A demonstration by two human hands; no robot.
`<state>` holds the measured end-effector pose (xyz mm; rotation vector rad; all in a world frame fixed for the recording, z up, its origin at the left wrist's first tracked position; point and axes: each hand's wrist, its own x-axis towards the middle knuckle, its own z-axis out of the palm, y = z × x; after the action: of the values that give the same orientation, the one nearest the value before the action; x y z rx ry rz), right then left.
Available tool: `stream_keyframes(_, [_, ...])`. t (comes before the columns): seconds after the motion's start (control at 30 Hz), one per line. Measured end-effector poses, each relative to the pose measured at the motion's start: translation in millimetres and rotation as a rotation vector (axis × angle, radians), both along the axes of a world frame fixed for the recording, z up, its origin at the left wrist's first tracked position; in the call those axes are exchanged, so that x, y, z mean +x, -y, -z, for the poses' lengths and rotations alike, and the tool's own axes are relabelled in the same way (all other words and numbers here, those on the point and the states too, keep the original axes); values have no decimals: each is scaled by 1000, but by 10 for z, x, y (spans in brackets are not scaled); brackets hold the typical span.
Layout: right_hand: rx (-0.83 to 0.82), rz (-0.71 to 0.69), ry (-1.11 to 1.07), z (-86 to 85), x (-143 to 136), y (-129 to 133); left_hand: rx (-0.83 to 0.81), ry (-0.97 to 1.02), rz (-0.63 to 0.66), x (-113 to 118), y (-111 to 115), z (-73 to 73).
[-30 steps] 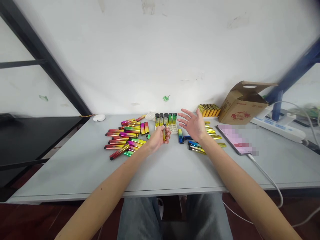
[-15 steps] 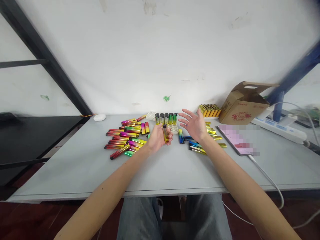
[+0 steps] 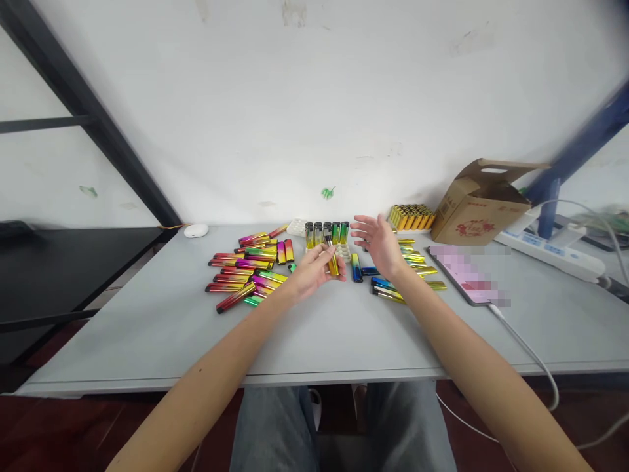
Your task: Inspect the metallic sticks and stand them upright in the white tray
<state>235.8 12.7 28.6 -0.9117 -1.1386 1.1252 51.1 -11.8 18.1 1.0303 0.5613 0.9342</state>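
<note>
While the left hand [image 3: 312, 271] grips a gold lighter [image 3: 333, 262], the right hand [image 3: 382, 246] hovers, loosely open, empty.

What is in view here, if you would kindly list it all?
held lighter: one, gold, left hand
trays: at least two, white, rear centre
standing lighters: several, multicoloured, front tray
loose lighters: many, multicoloured, left and right
box: one, brown, rear right
upright cylinders: many, gold, beside box
phone: one, pink screen, right
cables: several, white, right
power strip: one, white, right
case: one, white, rear left
shelf frame: one, black, left
post: one, blue, right
table: one, grey, centre
wall: one, white, behind
left hand: one, bare, centre
right hand: one, bare, centre right
trouser legs: two, grey, below
</note>
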Motion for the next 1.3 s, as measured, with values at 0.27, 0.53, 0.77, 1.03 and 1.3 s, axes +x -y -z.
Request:
stream_keyframes(0.27, [174, -13, 182, 97, -38, -45, 68, -95, 31, 3, -32, 59])
stream_keyframes(0.53, [289, 5, 323, 72, -50, 23, 64, -136, -1, -14, -20, 24])
stream_keyframes(0.77, [396, 17, 442, 44, -125, 89, 144, -184, -88, -28, -63, 38])
stream_keyframes(1.03, [404, 23, 546, 55, -161, 124, 232, -237, -89, -32, -100, 107])
stream_keyframes(1.3, [326, 102, 415, 60, -168, 85, 273, -332, -200, -28, -108, 97])
